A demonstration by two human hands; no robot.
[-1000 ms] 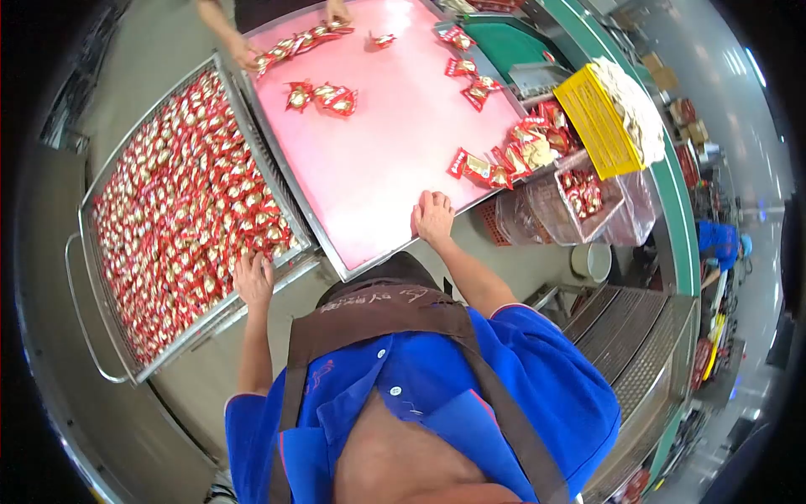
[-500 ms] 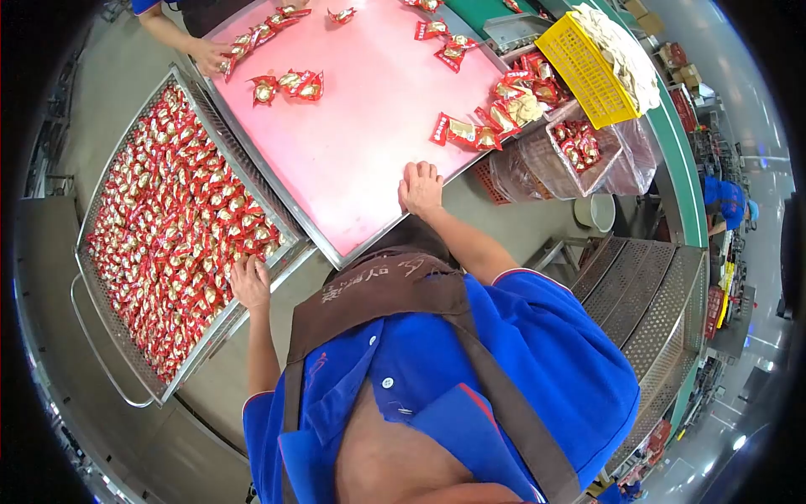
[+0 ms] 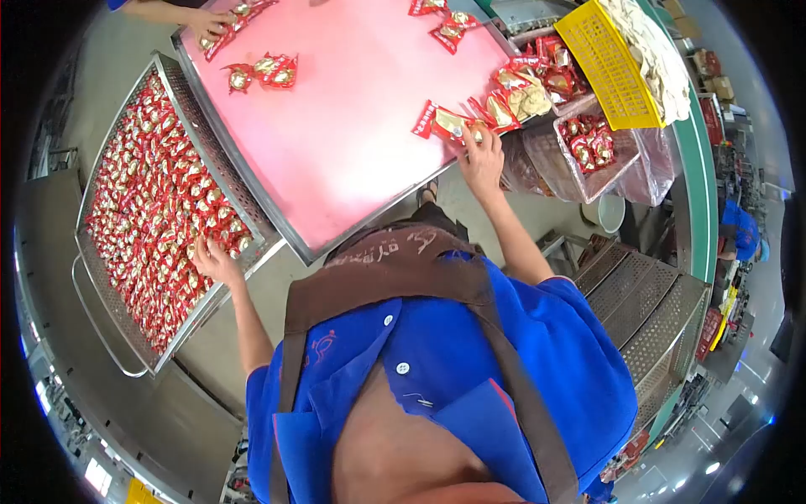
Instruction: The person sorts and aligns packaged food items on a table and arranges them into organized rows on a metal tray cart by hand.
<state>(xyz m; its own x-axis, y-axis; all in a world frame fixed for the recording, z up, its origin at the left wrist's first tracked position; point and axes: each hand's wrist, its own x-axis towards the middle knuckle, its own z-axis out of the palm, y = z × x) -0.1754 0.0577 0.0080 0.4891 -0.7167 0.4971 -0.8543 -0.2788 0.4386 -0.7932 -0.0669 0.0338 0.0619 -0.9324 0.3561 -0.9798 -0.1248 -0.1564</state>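
My right hand (image 3: 483, 166) is at the right edge of the pink-topped table (image 3: 336, 160), its fingers closed on a red and gold wrapped packet (image 3: 449, 126). More such packets (image 3: 502, 111) lie against it toward the table's corner. Over the near edge of a big perforated metal bin (image 3: 201, 126), my left hand (image 3: 218, 262) rests with fingers apart on the heap of small red and gold packets (image 3: 155, 218). Whether its fingertips hold one is hard to see, but none shows in it.
A co-worker's hand (image 3: 210, 23) handles packets at the table's far left. Loose packets (image 3: 264, 72) lie nearby. At right stand a yellow basket (image 3: 600, 71) with pale cloths or gloves, a plastic-lined box (image 3: 617, 172) of packets, a white bucket (image 3: 606, 215) and perforated metal steps (image 3: 630, 294).
My right hand has moved from the table's front edge right and forward onto a packet. My left hand has shifted left, farther over the bin. The view has moved slightly.
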